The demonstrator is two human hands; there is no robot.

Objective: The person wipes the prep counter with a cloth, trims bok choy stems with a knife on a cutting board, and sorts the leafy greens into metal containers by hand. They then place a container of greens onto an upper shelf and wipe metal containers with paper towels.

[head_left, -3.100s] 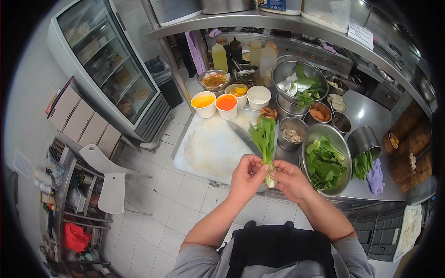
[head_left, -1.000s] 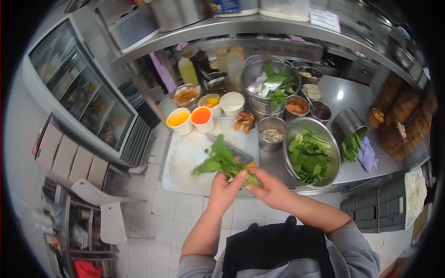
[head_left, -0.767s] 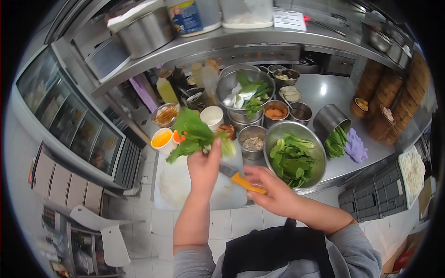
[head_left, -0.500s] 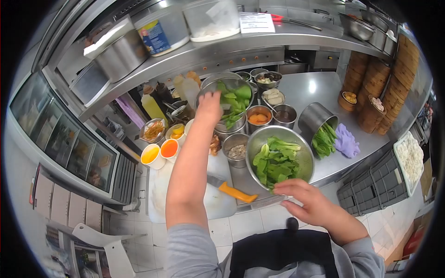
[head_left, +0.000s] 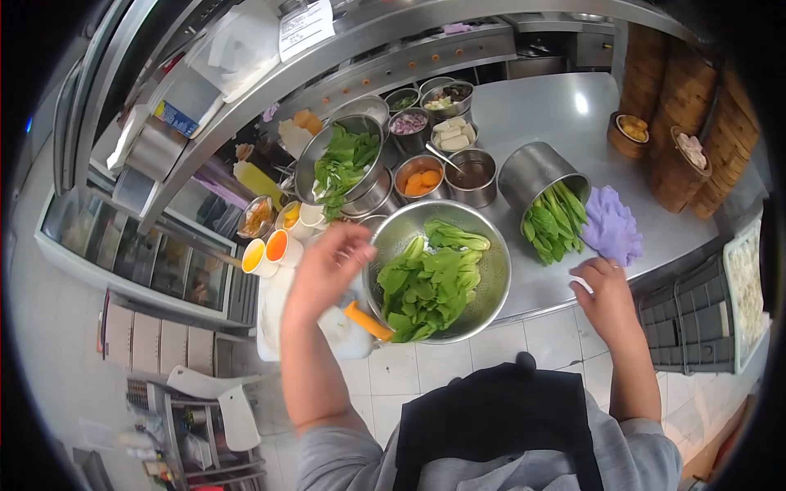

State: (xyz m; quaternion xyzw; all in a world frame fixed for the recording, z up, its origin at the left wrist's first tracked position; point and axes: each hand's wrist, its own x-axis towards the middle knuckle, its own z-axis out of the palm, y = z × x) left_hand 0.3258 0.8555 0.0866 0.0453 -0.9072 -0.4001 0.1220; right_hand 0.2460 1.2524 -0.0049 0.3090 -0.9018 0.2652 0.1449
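The left grip (head_left: pixel 332 263) is held loosely spread; just right of it, leafy greens (head_left: pixel 430 282) are contained in a colander (head_left: pixel 493 274). The right grip (head_left: pixel 604 293) is half-spread; just beyond it, a crumpled purple item (head_left: pixel 612 225) is seen.

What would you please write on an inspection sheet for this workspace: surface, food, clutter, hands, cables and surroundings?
Surface: steel counter, with a white cutting board at left.
Food: leafy greens in a perforated bowl; more greens in the mouth of a tilted pot.
Clutter: orange knife handle by the bowl's left rim; white tubs; crumpled purple item beside the pot.
Hands: left hand near the bowl's left rim, nothing visible held; right hand likewise, near the purple item, contact unclear.
Cables: nothing seen.
Surroundings: glass-fronted fridge, chair, grey crate.
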